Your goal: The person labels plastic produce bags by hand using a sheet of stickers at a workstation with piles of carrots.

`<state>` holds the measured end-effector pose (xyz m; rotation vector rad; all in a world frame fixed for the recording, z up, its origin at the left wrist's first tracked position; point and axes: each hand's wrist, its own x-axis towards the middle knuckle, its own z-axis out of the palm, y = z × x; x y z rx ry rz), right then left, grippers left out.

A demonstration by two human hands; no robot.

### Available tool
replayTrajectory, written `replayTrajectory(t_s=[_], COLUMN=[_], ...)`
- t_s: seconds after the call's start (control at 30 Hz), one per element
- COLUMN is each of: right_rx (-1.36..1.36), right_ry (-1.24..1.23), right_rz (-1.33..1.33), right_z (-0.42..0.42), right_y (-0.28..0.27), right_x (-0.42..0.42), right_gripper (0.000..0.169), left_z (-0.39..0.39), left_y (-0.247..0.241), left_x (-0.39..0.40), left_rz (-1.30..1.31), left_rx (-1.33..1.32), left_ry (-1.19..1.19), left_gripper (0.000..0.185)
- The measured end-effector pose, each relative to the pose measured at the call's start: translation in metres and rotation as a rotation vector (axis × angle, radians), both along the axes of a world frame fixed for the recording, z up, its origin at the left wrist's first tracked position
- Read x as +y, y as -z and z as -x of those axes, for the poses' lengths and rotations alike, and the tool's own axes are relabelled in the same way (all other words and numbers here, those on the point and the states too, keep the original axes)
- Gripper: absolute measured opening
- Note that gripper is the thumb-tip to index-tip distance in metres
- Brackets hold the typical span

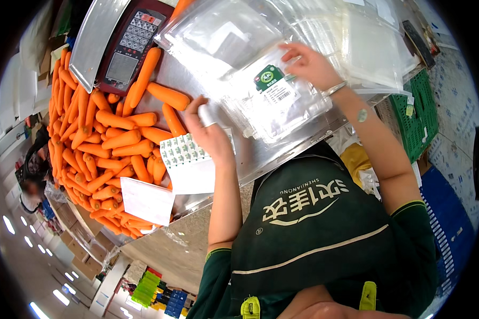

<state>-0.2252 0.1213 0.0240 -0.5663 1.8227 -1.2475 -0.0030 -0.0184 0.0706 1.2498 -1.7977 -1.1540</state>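
My left hand (213, 139) is over a sheet of small green-and-white labels (182, 151), its finger and thumb apart. Something white, perhaps a wrap, covers one digit. To the right, a clear plastic bag (265, 115) lies flat on the metal tabletop (259, 159). It bears a green label (268, 77) with a white barcode sticker (284, 93) below it. My right hand (309, 65) hovers at the bag's upper right, slightly blurred, fingers bent and apart. Whether its fingertips touch the plastic is hard to see.
A large heap of carrots (115, 143) covers the left side. Behind it stands a dark red scale (127, 48) with a keypad. More clear bags (367, 52) are stacked at upper right. A white paper (147, 201) rests by the carrots. A green crate (415, 113) stands beyond the table's right edge.
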Motion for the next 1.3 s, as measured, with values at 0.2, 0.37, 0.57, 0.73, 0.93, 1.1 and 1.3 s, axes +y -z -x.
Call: replayTrajectory(t_s=[0.2,0.37,0.57,0.73,0.93,1.1,1.3], right_rx=[0.983,0.492,-0.242,0.647,1.187,0.800,0.669], right_ry=[-0.378,-0.022,-0.156,-0.468,-0.197,-0.067,-0.574], right_rz=[-0.146,-0.147,-0.204,-0.058,0.059,0.320,0.248], right_z=[-0.032,0.026,0.018,-0.012,-0.008,-0.048,-0.203], right_y=[0.020,-0.011,-0.031,0.030,0.014,-0.060,-0.007], right_x=[-0.019,-0.025,-0.024,-0.025,-0.025,-0.043,-0.114], right_gripper=[0.049,0.044,0.033,0.037,0.048,0.040,0.041], left_z=[0.018,0.017,-0.007,0.014,0.018,-0.064,-0.175], left_y=[0.044,0.039,-0.003,0.024,0.043,-0.014,-0.017], left_x=[0.037,0.007,0.005,0.045,0.006,-0.070,-0.132], left_rz=[0.392,-0.129,0.093,0.330,-0.021,0.148,0.162], left_rx=[-0.422,-0.280,-0.089,-0.354,-0.321,-0.184,-0.834], left_ry=[0.705,0.725,0.163,0.664,0.761,0.080,0.466], left_gripper=[0.020,0.011,0.015,0.018,0.017,0.030,0.050])
